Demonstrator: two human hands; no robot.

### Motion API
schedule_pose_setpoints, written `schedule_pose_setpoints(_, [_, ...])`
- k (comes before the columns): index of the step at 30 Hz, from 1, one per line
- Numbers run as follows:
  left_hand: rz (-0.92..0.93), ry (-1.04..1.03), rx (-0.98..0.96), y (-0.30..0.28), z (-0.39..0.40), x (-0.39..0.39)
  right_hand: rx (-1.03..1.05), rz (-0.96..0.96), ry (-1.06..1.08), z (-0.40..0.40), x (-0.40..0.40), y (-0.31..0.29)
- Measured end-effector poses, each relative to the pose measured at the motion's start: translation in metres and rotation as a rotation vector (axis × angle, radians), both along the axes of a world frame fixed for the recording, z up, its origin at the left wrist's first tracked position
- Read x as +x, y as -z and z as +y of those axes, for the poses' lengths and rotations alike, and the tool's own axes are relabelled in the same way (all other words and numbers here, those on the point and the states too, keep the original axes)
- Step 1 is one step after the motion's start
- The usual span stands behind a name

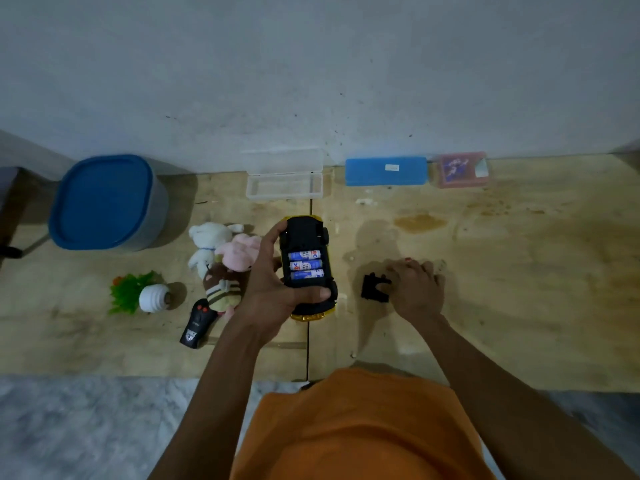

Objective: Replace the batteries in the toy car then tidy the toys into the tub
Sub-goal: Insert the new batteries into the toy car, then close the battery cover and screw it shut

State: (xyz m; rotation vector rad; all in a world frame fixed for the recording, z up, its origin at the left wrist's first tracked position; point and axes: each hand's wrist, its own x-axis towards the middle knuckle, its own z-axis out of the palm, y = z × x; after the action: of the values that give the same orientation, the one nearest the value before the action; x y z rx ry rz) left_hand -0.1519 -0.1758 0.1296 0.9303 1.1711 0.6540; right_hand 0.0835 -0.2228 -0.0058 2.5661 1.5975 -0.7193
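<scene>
My left hand (273, 289) grips a yellow toy car (306, 244) turned upside down above the wooden floor. Its black underside faces me, and three blue-and-white batteries (305, 265) lie side by side in the uncovered compartment. My right hand (415, 289) rests low on the floor to the right, fingers closed on a small black battery cover (371, 291). The tub (104, 202), grey with a blue lid on it, stands at the far left by the wall.
Three plush toys (221, 258) lie left of the car, with a black remote (197, 323), a white bulb (154, 297) and a green plastic plant (126, 291) nearby. An open clear case (284, 183), a blue case (386, 171) and a pink box (460, 169) line the wall.
</scene>
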Motion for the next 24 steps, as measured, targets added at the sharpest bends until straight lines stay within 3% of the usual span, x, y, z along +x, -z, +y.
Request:
schedule_pose_setpoints(6, [0.027,-0.008,-0.012,0.003,0.001,-0.004,0.010,-0.069,-0.087,0.008,-0.002,0.008])
schedule_pose_setpoints(15, [-0.013,0.025,-0.025,0.007,0.007,0.007,0.018,0.011,-0.012,0.011,-0.005,0.013])
schedule_pose_setpoints(21, [-0.049,0.014,-0.039,0.007,0.007,0.005,0.156,0.411,0.149,0.005,-0.003,0.013])
schedule_pose_setpoints(24, [-0.077,0.015,-0.027,0.003,0.006,0.001,0.383,0.553,0.272,0.014,0.001,-0.028])
